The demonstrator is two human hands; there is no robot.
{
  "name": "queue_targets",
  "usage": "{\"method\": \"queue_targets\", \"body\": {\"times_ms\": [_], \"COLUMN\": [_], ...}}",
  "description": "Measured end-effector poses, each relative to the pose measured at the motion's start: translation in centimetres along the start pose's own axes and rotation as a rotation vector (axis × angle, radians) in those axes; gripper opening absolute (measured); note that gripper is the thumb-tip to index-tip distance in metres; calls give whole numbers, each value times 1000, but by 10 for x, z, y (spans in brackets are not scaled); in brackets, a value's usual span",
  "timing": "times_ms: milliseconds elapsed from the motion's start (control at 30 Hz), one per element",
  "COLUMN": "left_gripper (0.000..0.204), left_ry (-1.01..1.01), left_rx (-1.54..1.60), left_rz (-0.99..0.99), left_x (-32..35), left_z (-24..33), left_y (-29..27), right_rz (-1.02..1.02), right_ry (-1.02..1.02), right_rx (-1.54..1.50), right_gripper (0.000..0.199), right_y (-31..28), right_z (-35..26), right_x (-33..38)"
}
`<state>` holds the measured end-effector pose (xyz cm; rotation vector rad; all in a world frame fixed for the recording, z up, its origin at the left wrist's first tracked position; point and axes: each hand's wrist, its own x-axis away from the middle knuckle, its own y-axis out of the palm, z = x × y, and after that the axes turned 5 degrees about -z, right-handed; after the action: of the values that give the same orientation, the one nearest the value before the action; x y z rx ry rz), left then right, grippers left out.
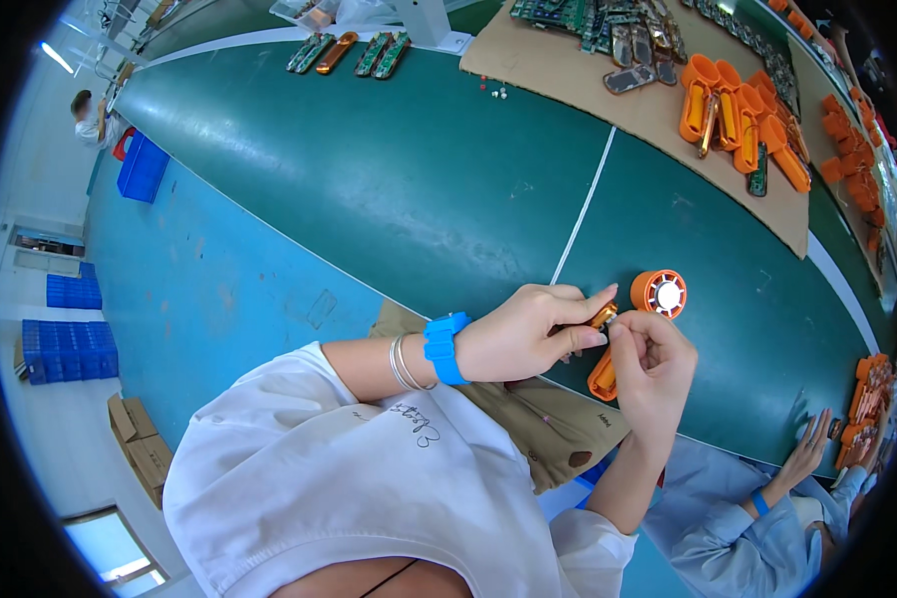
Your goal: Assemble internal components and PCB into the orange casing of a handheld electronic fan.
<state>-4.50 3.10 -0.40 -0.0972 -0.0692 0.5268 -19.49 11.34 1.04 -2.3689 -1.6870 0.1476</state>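
Observation:
My left hand, with a blue wristband and thin bangles, reaches in from the left. Its thumb and fingers close on a small, shiny gold-coloured cylindrical part. Against the end of that part, my right hand has its thumb and forefinger pinched together; whatever lies between those fingertips is too small to make out. Just beyond the hands is a round orange fan head with a white centre. An orange handle shows below my fingers, partly hidden by my right hand.
Several orange fan housings and circuit boards lie on a cardboard sheet at the far right. Green boards sit farther left on the green table. At right, a co-worker's hand rests near orange parts.

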Motion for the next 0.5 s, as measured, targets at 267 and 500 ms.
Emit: {"method": "queue_targets", "body": {"times_ms": [267,500], "left_gripper": [52,39], "left_ry": [-120,-121], "left_rx": [364,519], "left_rz": [-74,-79], "left_x": [-1,-4], "left_z": [8,10], "left_y": [-7,5], "right_rz": [126,243], "right_ry": [-98,-305], "right_rx": [341,917], "right_gripper": [11,60], "right_y": [-5,30], "right_z": [-28,-34], "right_x": [21,63]}}
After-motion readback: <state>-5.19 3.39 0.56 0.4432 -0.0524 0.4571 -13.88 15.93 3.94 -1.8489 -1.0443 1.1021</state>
